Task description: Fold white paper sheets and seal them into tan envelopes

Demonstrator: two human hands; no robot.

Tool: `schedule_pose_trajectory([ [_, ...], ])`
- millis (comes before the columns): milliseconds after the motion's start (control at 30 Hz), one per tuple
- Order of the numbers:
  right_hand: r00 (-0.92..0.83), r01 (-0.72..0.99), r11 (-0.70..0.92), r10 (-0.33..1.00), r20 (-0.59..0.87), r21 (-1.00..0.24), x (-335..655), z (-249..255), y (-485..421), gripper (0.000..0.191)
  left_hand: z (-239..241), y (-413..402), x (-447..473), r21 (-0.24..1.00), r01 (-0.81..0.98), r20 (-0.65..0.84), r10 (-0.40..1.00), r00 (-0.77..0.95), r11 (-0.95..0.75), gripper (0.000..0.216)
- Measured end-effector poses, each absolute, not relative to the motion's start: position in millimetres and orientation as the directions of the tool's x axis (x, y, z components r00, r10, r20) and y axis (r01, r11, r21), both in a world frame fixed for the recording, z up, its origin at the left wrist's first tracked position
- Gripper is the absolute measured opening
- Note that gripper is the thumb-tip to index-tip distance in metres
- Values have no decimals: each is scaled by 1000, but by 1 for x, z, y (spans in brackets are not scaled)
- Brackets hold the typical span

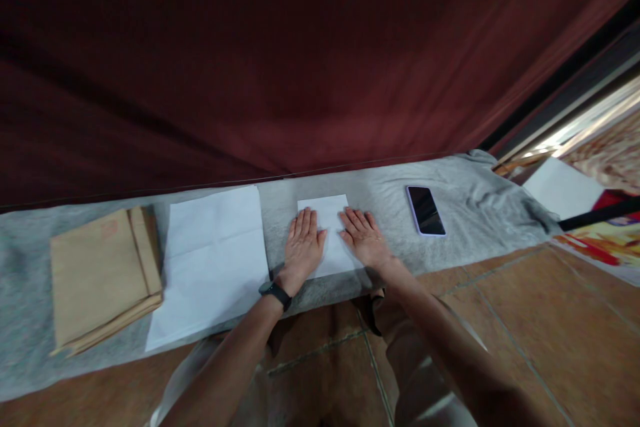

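Note:
A small folded white paper [327,213] lies on a grey cloth [380,193] spread over the floor. My left hand [303,245] lies flat on the paper's left side, fingers stretched out, a black band on its wrist. My right hand [364,237] presses flat on the paper's right side, fingers spread. Neither hand grips anything.
A larger creased white sheet [213,260] lies left of my hands, and a stack of brown envelopes [103,277] farther left. A phone [426,211] rests screen-up to the right. A dark red curtain [280,60] hangs behind; tiled floor [525,300] lies in front.

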State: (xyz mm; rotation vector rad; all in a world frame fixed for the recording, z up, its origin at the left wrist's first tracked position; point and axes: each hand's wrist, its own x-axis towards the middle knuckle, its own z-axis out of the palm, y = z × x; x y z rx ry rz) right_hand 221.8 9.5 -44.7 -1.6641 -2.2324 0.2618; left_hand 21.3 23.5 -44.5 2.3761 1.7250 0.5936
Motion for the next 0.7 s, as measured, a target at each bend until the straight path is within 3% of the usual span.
schedule_pose_trajectory([
  [200, -207, 913, 241, 969, 137, -330, 249, -42, 9, 51, -45, 24, 21, 350, 879, 226, 940, 256, -324, 63],
  [333, -162, 890, 220, 971, 176, -398, 250, -32, 14, 53, -45, 23, 22, 357, 877, 230, 940, 251, -322, 63],
  [533, -378, 787, 416, 909, 176, -456, 212, -33, 20, 48, -43, 24, 21, 356, 872, 224, 937, 269, -336, 62],
  [700, -331, 833, 371, 929, 168, -411, 203, -40, 29, 46, -38, 21, 20, 339, 869, 199, 930, 308, -360, 59],
])
